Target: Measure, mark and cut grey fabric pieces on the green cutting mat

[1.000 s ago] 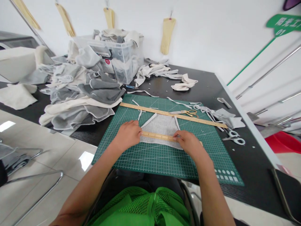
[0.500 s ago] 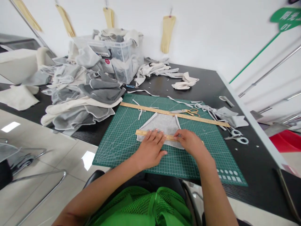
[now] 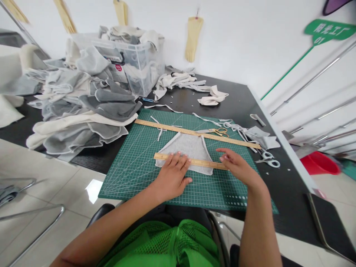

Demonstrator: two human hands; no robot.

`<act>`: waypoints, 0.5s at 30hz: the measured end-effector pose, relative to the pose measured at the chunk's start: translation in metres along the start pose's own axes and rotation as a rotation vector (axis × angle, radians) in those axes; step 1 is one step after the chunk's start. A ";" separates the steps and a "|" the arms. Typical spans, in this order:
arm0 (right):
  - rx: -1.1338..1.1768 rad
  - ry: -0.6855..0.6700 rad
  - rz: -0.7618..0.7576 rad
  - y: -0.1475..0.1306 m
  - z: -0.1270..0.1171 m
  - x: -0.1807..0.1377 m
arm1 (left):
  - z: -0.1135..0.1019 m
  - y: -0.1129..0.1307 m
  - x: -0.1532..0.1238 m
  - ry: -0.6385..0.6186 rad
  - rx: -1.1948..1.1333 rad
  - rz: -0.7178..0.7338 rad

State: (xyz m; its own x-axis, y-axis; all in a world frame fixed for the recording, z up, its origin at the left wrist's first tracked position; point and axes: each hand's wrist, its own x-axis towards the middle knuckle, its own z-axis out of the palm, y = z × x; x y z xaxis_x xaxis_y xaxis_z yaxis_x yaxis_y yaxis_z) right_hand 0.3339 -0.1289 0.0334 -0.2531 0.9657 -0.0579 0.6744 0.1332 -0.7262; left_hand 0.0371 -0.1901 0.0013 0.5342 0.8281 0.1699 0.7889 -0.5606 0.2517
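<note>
A grey piece of fabric (image 3: 187, 147) lies on the green cutting mat (image 3: 139, 163). A short wooden ruler (image 3: 200, 162) lies across the fabric's near edge. My left hand (image 3: 171, 177) rests flat with its fingers spread, the fingertips pressing on the ruler's left part. My right hand (image 3: 236, 165) hovers open at the ruler's right end, fingers stretched out toward the left, holding nothing. A long wooden ruler (image 3: 191, 132) lies across the mat behind the fabric.
Gold-handled scissors (image 3: 219, 131) lie on the long ruler; white-handled scissors (image 3: 268, 160) and fabric scraps (image 3: 260, 135) sit to the right. A heap of grey and cream cloth (image 3: 83, 111) and a clear plastic bin (image 3: 139, 70) fill the back left. The black table's right edge (image 3: 278, 137) is near.
My left hand moved from the ruler's left end to its middle and lies flat there. My right hand lifted off the ruler's right part and opened. The view shifted slightly.
</note>
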 end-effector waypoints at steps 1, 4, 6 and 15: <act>-0.046 -0.010 -0.004 0.004 -0.002 -0.001 | 0.000 0.000 0.000 0.003 0.000 0.001; -0.188 -0.013 -0.003 0.011 -0.003 -0.002 | 0.000 0.000 0.000 0.005 0.006 0.000; -0.232 -0.011 -0.007 0.012 -0.001 0.000 | 0.000 0.001 0.000 0.006 0.012 -0.001; -0.262 -0.045 -0.028 0.003 0.011 0.003 | 0.000 0.001 0.000 -0.002 0.024 0.002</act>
State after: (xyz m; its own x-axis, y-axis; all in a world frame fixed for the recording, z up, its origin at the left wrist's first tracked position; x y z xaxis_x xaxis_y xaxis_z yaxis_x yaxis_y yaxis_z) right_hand 0.3276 -0.1280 0.0238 -0.3005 0.9508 -0.0751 0.8220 0.2182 -0.5260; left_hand 0.0375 -0.1903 0.0019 0.5366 0.8269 0.1680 0.7950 -0.5622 0.2280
